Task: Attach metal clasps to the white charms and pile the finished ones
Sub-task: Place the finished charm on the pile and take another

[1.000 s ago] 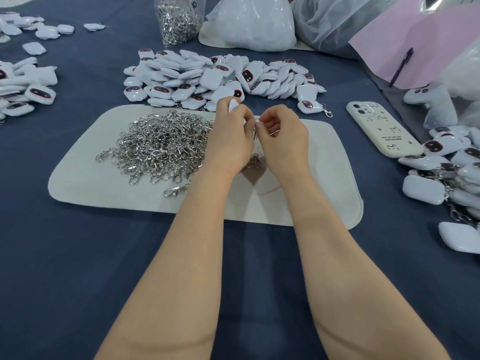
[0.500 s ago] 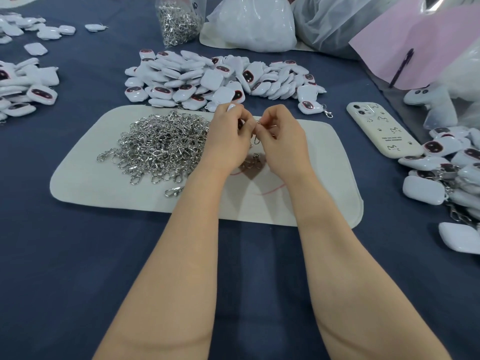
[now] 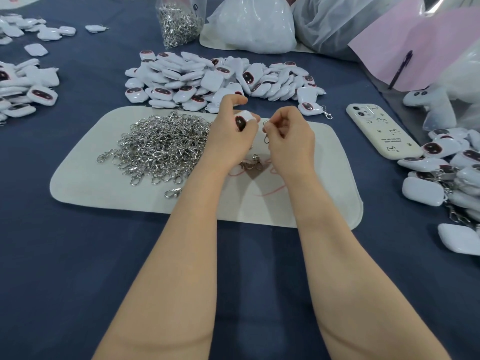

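Note:
My left hand (image 3: 231, 136) holds a white charm (image 3: 243, 120) with a dark oval face, its fingers curled round it above the pale mat (image 3: 319, 193). Just to its right, my right hand (image 3: 288, 141) pinches a small metal clasp (image 3: 266, 131) that hangs down from the fingertips. Charm and clasp sit a small gap apart. A heap of loose silver clasps (image 3: 161, 146) lies on the mat's left half. Behind the mat spreads a pile of white charms (image 3: 215, 79). Charms with clasps attached are heaped at the right edge (image 3: 446, 172).
A cream phone (image 3: 381, 131) lies right of the mat. A clear bag of clasps (image 3: 179, 22) and white plastic bags (image 3: 249, 24) stand at the back. More charms (image 3: 23, 92) lie at far left. A pink sheet with a pen (image 3: 401, 68) is back right.
Both hands have shifted slightly nearer. My left hand has turned the charm so its dark face shows. The clasp now hangs free of the charm from my right fingertips.

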`<act>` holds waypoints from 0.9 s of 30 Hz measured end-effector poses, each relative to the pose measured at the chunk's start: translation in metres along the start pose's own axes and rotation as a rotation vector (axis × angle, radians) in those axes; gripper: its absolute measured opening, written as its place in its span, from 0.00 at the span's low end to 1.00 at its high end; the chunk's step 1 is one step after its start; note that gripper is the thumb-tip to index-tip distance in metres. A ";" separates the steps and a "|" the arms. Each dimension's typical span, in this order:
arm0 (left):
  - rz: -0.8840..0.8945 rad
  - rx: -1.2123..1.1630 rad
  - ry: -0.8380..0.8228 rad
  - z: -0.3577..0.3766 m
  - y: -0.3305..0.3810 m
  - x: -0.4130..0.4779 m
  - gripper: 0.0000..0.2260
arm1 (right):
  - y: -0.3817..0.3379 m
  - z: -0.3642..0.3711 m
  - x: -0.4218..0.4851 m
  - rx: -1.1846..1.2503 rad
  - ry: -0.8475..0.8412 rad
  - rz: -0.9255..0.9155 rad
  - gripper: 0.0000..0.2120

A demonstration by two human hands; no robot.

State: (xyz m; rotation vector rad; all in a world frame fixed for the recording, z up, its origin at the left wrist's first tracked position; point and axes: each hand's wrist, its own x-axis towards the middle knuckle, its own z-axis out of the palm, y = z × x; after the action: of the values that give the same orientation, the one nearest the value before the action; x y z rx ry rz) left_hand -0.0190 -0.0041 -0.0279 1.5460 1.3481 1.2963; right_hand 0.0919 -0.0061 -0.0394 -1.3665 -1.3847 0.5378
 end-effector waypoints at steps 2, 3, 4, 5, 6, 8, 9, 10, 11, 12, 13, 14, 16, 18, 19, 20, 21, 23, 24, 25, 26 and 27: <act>-0.026 -0.007 -0.001 0.000 0.002 -0.002 0.14 | 0.000 0.000 0.000 -0.027 0.006 -0.007 0.06; -0.035 -0.007 -0.008 0.000 0.003 -0.002 0.13 | 0.000 0.000 0.000 -0.039 0.008 -0.011 0.06; -0.040 -0.006 -0.021 0.000 0.004 -0.003 0.13 | 0.000 0.000 0.000 -0.049 0.008 -0.015 0.05; -0.042 0.001 -0.034 0.000 0.004 -0.003 0.12 | 0.000 0.001 0.000 -0.056 0.007 -0.017 0.05; -0.040 0.010 -0.044 0.000 0.005 -0.003 0.12 | 0.001 0.001 0.000 -0.060 0.008 -0.018 0.04; -0.037 0.026 -0.057 0.000 0.005 -0.003 0.12 | 0.001 0.002 0.000 -0.066 0.007 -0.026 0.04; -0.038 0.031 -0.059 0.000 0.004 -0.003 0.12 | 0.001 0.002 -0.001 -0.070 0.005 -0.032 0.05; -0.039 0.037 -0.059 0.000 0.004 -0.002 0.12 | 0.001 0.003 -0.001 -0.074 0.003 -0.038 0.05; -0.039 0.040 -0.058 0.000 0.003 -0.002 0.12 | 0.001 0.003 -0.001 -0.078 0.003 -0.044 0.05; -0.040 0.039 -0.057 0.000 0.002 -0.001 0.12 | 0.001 0.003 -0.001 -0.081 0.001 -0.049 0.05; -0.041 0.036 -0.058 -0.001 0.002 -0.001 0.11 | 0.001 0.004 -0.001 -0.083 -0.003 -0.052 0.05; -0.043 0.032 -0.060 -0.001 0.001 0.000 0.11 | 0.001 0.004 -0.001 -0.086 -0.008 -0.054 0.06; -0.047 0.035 -0.064 -0.001 0.000 0.000 0.10 | 0.001 0.004 -0.001 -0.095 -0.015 -0.057 0.07; -0.046 0.038 -0.064 -0.001 -0.001 0.000 0.10 | 0.001 0.005 -0.002 -0.110 -0.017 -0.066 0.08; -0.048 0.036 -0.064 -0.001 -0.001 0.001 0.10 | 0.001 0.005 -0.002 -0.116 -0.018 -0.067 0.08; -0.049 0.032 -0.064 -0.001 -0.002 0.001 0.10 | 0.001 0.005 -0.002 -0.118 -0.018 -0.066 0.08; -0.049 0.031 -0.065 -0.001 -0.002 0.001 0.10 | 0.001 0.005 -0.002 -0.115 -0.017 -0.063 0.08; -0.048 0.033 -0.064 -0.001 -0.002 0.001 0.10 | 0.000 0.004 -0.002 -0.104 -0.013 -0.059 0.08; -0.048 0.039 -0.065 -0.001 -0.003 0.002 0.10 | 0.000 0.004 -0.002 -0.099 -0.016 -0.058 0.08; -0.049 0.048 -0.067 -0.001 -0.004 0.002 0.10 | 0.000 0.004 -0.003 -0.094 -0.025 -0.061 0.08; -0.051 0.057 -0.069 -0.001 -0.004 0.002 0.10 | -0.001 0.005 -0.003 -0.091 -0.037 -0.069 0.08; -0.054 0.060 -0.069 -0.002 -0.005 0.002 0.10 | -0.002 0.005 -0.004 -0.091 -0.046 -0.077 0.08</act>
State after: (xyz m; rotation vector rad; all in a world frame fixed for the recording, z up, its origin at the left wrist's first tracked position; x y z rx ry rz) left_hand -0.0222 -0.0013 -0.0316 1.5690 1.3869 1.1688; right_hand 0.0857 -0.0083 -0.0412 -1.3742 -1.5092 0.4627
